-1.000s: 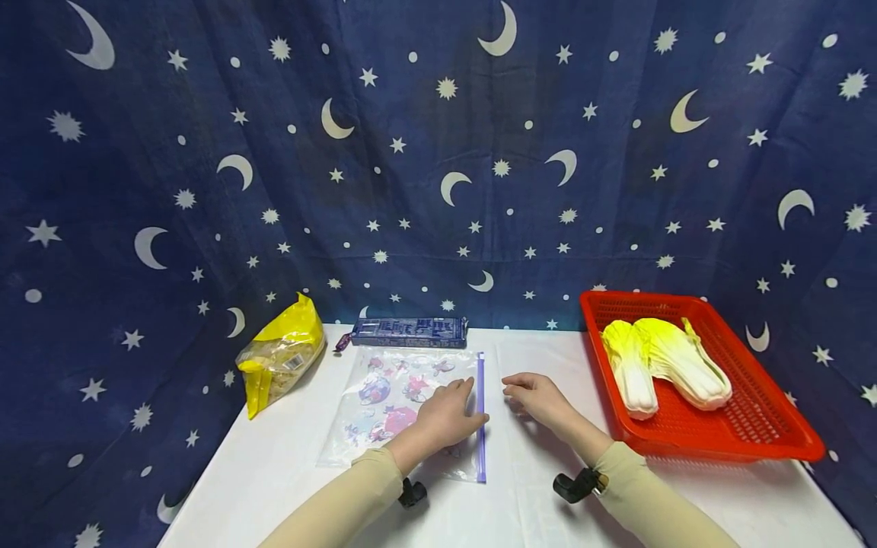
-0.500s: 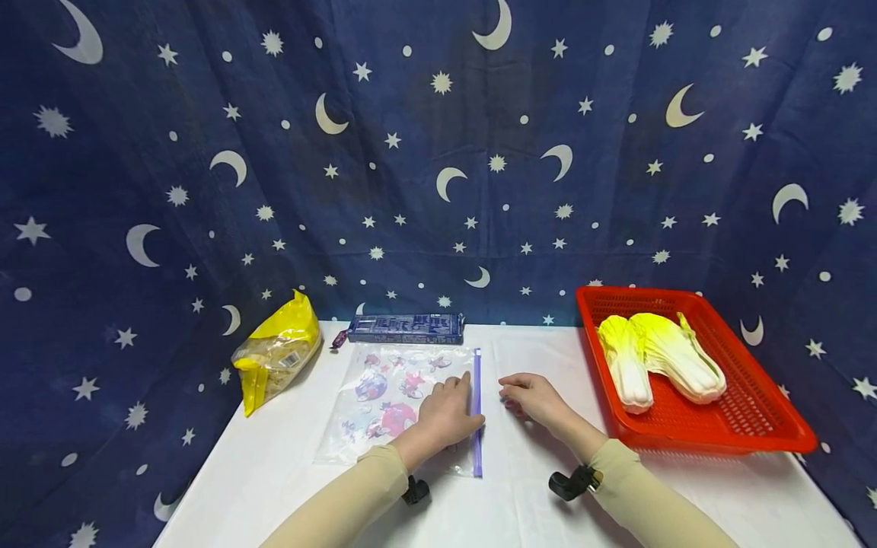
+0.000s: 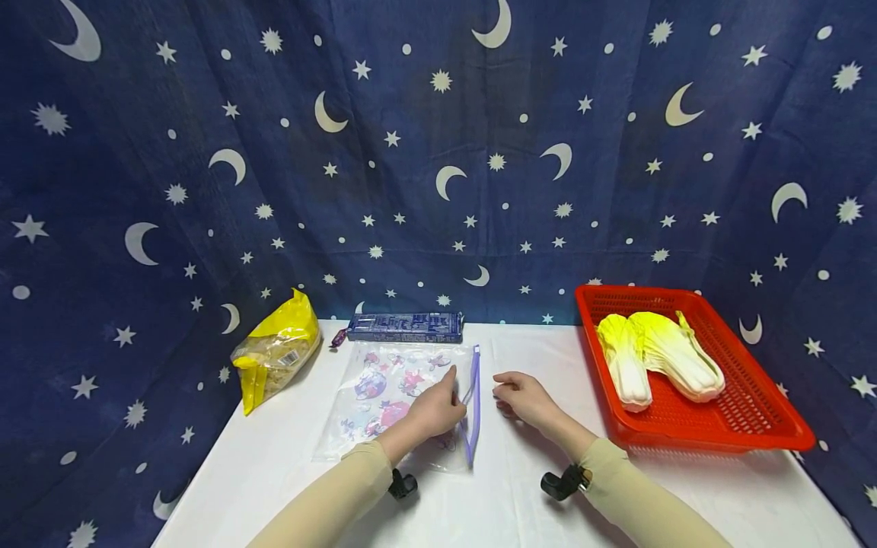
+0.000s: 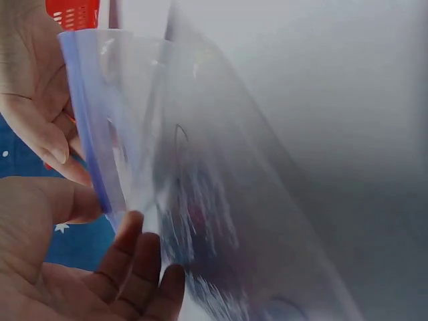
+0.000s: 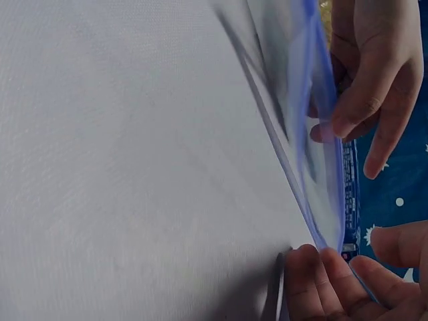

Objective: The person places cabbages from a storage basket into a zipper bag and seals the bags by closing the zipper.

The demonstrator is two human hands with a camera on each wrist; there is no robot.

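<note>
A clear zip bag point(image 3: 370, 380) with pink and blue prints and a purple zip edge lies on the table. My left hand point(image 3: 435, 407) pinches its top layer near the zip edge, thumb on one side and fingers on the other. In the left wrist view the purple edge point(image 4: 83, 120) is lifted and the bag's mouth gapes. To the right of that edge, my right hand point(image 3: 526, 399) hovers with fingers loosely bent and nothing held. In the right wrist view, its fingertips point(image 5: 304, 264) look close to the bag's edge; contact is hard to tell.
A red plastic basket point(image 3: 760, 396) holding two Chinese cabbages point(image 3: 674, 354) stands at the right. Behind the bag lies a dark blue packet point(image 3: 406, 327), with a small purple wrapped candy point(image 3: 339, 339) beside it. A yellow food bag point(image 3: 277, 350) stands at the left edge of the white table point(image 3: 541, 510).
My left hand has gone from lying flat on the bag to pinching its top layer, and the zip edge has risen and parted. My right hand has shifted slightly left.
</note>
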